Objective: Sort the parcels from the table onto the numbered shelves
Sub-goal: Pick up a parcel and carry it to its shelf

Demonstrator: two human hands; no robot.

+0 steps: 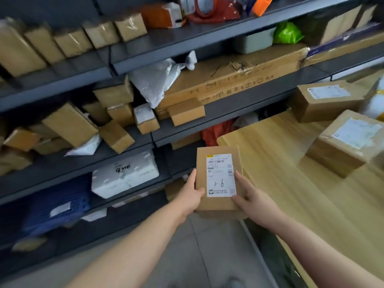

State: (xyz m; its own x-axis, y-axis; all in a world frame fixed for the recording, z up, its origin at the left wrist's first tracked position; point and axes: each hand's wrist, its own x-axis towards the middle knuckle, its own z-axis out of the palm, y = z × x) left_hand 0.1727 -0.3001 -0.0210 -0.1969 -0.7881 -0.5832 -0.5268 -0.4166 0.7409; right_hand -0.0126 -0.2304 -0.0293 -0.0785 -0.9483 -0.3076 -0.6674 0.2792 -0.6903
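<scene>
I hold a flat brown cardboard parcel [218, 177] in front of me, between the shelves and the table. Its white label faces up, with a handwritten mark like "1-6". My left hand [192, 196] grips its lower left edge, thumb on top. My right hand [252, 201] grips its lower right edge, thumb on the label's corner. The grey metal shelves [228, 109] fill the left and top of the view. The wooden table [291, 183] lies to the right.
Two brown boxes [326, 100] [347, 142] with white labels sit on the table's far end. The shelves hold several brown boxes [70, 123], a white bag [153, 80], a long flat carton [234, 77] and a white foam box [124, 173]. Grey floor [207, 256] lies below.
</scene>
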